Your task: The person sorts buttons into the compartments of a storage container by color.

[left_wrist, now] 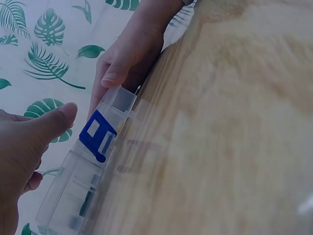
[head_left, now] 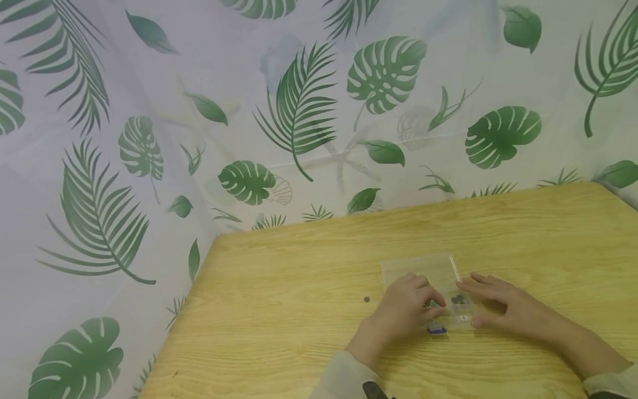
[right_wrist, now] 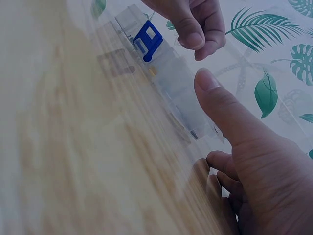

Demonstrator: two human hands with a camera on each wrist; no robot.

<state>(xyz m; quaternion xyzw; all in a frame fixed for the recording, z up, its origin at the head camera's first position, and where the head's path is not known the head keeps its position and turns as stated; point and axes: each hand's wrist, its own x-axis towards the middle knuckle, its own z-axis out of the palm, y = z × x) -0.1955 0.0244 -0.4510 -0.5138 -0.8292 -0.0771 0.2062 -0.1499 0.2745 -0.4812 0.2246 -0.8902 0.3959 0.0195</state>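
A clear plastic compartment box [head_left: 464, 325] lies on the wooden table, its transparent lid [head_left: 416, 266] folded open to the back. Its blue latch [left_wrist: 98, 136] is at the front. Several small dark round pieces [head_left: 458, 299] sit in a compartment on the right. My left hand [head_left: 411, 303] is over the left part of the box, fingers bent and thumb near the index fingertip; whether it pinches something I cannot tell. Beside the box's right end, my right hand [head_left: 513, 307] is spread, with index fingertip and thumb right at the edge.
One small dark round piece [head_left: 366, 299] lies on the wooden table [head_left: 279, 288] to the left of the box. Behind the table hangs a white cloth [head_left: 319, 183] printed with green leaves; it also runs along the left side.
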